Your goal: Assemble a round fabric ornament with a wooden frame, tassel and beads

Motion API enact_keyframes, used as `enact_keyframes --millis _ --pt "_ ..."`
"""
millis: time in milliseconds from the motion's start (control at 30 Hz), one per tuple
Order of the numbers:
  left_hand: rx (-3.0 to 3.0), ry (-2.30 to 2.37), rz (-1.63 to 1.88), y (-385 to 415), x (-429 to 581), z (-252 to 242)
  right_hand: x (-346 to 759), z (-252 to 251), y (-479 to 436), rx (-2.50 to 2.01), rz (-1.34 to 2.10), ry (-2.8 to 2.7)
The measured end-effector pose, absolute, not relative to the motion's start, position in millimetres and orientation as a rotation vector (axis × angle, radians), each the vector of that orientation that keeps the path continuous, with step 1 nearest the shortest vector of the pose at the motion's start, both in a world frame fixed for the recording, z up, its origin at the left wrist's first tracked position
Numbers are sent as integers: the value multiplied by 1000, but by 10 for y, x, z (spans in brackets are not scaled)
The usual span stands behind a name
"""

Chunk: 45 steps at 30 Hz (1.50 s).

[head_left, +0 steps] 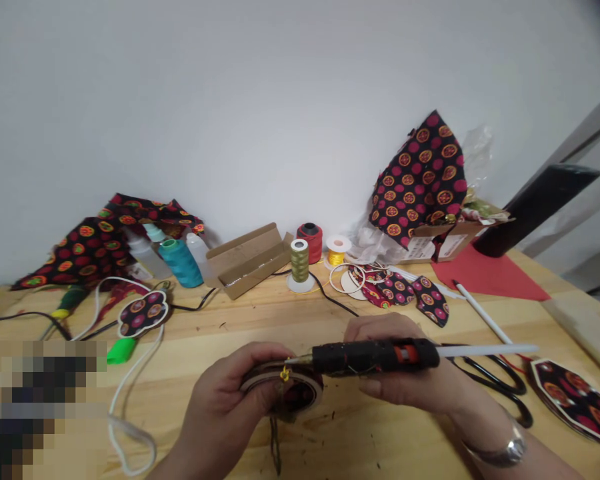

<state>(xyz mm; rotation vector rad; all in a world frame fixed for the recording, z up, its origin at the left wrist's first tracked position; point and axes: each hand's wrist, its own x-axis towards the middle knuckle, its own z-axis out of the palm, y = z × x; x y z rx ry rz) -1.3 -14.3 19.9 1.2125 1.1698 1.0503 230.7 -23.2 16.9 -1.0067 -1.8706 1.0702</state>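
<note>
My left hand (230, 393) grips a round fabric-covered piece (300, 395) with a pale rim, thumb across its face. A small yellow knot (285, 374) sits at its upper edge, and a dark cord (275, 447) dangles below. In my right hand (405, 380) is a black hot glue gun (370, 357), its fingers wrapped around it. A white glue stick (490, 349) sticks out of the gun's back end. The metal nozzle (303, 361) points left and reaches the knot at the piece's edge; whether it touches I cannot tell.
Behind my hands stand thread spools (300, 260), an open cardboard box (253, 263) and fabric cutouts (395, 287). Black-handled scissors (500, 380) and an octagonal fabric piece (577, 400) lie right. A flower-shaped piece (143, 313) and white cable (117, 400) lie left.
</note>
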Motion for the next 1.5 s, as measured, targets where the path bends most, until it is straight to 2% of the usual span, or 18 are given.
enact_keyframes --millis 567,1500 --pt "1329 1003 1195 -115 -30 180 2314 215 -235 -1007 1048 -1893" --pt "1540 807 1095 -33 -174 72 2329 181 -235 -970 1005 -1879"
